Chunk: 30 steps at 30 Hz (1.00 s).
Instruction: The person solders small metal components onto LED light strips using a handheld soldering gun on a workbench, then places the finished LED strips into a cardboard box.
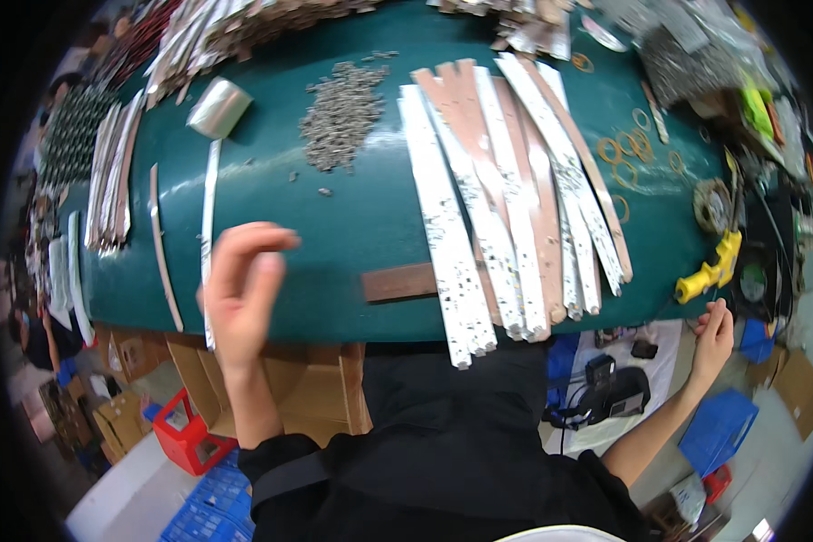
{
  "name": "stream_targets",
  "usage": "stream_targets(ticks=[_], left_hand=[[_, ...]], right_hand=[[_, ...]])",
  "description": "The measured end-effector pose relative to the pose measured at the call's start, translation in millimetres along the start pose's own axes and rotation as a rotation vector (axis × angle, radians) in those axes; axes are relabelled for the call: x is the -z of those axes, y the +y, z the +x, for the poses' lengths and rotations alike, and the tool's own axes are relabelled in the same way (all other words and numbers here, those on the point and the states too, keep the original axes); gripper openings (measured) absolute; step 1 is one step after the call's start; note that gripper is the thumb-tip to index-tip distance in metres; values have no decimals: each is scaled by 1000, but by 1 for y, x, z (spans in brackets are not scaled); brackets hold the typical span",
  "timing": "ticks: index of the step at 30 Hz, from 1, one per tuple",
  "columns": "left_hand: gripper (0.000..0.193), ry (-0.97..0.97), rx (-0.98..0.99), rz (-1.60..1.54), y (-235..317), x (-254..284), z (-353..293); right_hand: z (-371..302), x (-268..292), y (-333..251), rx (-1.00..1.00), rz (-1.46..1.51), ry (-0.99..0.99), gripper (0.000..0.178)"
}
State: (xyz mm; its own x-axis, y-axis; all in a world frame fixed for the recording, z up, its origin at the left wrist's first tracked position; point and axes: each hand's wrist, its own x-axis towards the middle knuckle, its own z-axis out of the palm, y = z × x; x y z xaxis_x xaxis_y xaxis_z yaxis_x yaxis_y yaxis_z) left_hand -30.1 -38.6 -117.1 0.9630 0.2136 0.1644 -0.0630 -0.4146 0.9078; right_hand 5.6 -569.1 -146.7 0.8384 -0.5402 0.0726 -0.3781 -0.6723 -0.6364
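Note:
My left hand [243,294] is raised over the table's front edge. Its fingers are bent and slightly smeared, the thumb stands apart from them, and I see nothing between. Beside and partly behind it runs a narrow white strip [210,190]. My right hand [714,336] is out at the table's right edge, fingertips pinched together; what they hold, if anything, is too small to make out. Just above it lies a yellow-bodied hand tool [711,271]. Between the hands, white strips with dark specks [446,239] and copper-coloured strips [546,226] are spread, some overhanging the front edge.
A heap of small grey parts [341,113] lies on the green table [352,217]. A tape roll [219,107] stands to its left. A dark flat bar [399,283] reaches under the strips. Rubber bands [625,173] lie at right. An open cardboard box [312,384] sits below the front edge.

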Motion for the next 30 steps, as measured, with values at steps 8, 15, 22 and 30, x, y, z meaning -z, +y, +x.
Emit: stream_targets(ticks=[8, 15, 22, 30], left_hand=[[9, -229, -367, 400, -8, -43, 6], [10, 109, -182, 797, -26, 14, 21], [23, 342, 242, 1228, -82, 79, -16], [14, 596, 185, 1283, -120, 146, 5]], right_hand=[[60, -37, 55, -186, -151, -16, 59], [59, -11, 54, -269, 786, 7, 43], [5, -15, -69, 280, 912, 270, 63], [34, 33, -114, 656, 1396, 321, 45]])
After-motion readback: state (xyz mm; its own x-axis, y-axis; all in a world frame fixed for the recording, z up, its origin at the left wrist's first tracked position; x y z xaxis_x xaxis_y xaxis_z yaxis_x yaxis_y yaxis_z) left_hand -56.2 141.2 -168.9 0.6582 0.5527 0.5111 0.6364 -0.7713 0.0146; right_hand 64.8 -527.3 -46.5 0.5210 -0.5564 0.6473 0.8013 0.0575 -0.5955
